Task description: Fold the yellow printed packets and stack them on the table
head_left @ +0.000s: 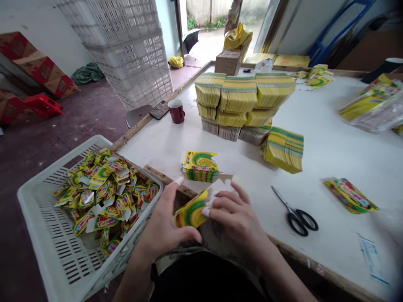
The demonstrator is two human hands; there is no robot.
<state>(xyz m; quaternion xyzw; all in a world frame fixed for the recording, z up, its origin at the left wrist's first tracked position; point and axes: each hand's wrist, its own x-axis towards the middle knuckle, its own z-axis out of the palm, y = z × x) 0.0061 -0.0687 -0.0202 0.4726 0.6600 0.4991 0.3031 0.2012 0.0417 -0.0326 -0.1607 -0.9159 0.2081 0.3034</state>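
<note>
1. Dark reddish flooring [103, 111] is seen at the left, bordered on the right by a white table [317, 155].
2. At the near left, a white plastic basket [63, 247] is heaped with small packets [107, 188], just beside the table's edge.
3. Next to it, the left hand [165, 224] is held with thumb and forefinger spread wide; whether the box end between them is firmly gripped cannot be told.
4. Between the hands, over the table's near edge, a printed box [190, 212] is held tilted, its long axis pointed from near left to far right; white flaps [218, 188] are shown at the far-right end.
5. Just beyond it, a yellow-green bundle [201, 165] is laid on the table.
6. By the right hand [236, 220], the flap end is pinched in bent fingers, with little gap left; to this hand the flaps are nearer.
7. Farther right, black-handled scissors [297, 216] are left lying, well apart.
</note>
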